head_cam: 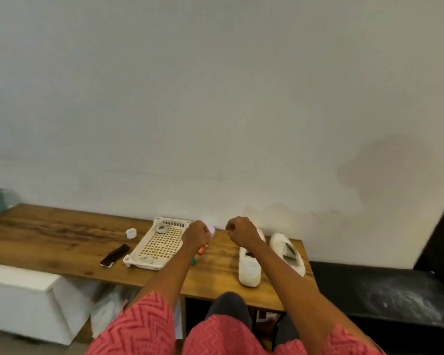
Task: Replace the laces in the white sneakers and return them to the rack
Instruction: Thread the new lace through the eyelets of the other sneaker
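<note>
Both hands, left (pixel 195 233) and right (pixel 239 230), hovered fisted above the worktop (pixel 62 242), grip contents unclear, presumably lace, sneakers (pixel 249 267) at three o'clock.

tray (pixel 149 248) left on bench (pixel 49 242) | sneakers (pixel 249 267) right | tape roll (pixel 161 228) in tray

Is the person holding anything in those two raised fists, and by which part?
It cannot be told. The left hand and the right hand are curled as if pinching something, perhaps a lace, but nothing clear shows between them.
</note>
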Demonstrator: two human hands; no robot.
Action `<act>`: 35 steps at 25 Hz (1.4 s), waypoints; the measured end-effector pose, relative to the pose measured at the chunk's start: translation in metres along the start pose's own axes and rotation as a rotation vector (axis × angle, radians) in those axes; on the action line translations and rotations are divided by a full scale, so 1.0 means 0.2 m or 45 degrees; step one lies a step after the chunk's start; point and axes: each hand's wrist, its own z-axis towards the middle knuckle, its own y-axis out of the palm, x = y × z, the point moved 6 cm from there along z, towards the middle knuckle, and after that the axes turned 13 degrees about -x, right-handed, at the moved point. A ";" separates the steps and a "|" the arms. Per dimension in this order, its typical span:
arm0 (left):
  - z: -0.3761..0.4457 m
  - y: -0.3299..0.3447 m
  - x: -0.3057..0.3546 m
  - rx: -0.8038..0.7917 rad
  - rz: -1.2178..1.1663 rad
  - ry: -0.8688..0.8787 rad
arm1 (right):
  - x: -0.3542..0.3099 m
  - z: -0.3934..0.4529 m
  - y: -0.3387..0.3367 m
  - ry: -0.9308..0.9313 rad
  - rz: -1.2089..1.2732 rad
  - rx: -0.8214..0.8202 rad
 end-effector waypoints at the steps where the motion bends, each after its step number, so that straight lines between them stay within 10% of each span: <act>1: -0.01 -0.03 -0.06 -0.008 0.034 -0.038 | -0.07 0.03 0.03 -0.032 -0.011 -0.018; 16: 0.19 -0.20 -0.98 -0.080 0.189 -0.456 | -0.41 0.48 0.74 -0.158 -0.095 -0.416; 35: 1.17 0.00 -1.32 -0.461 0.762 -0.458 | -0.34 1.62 1.44 -0.253 -0.247 -0.654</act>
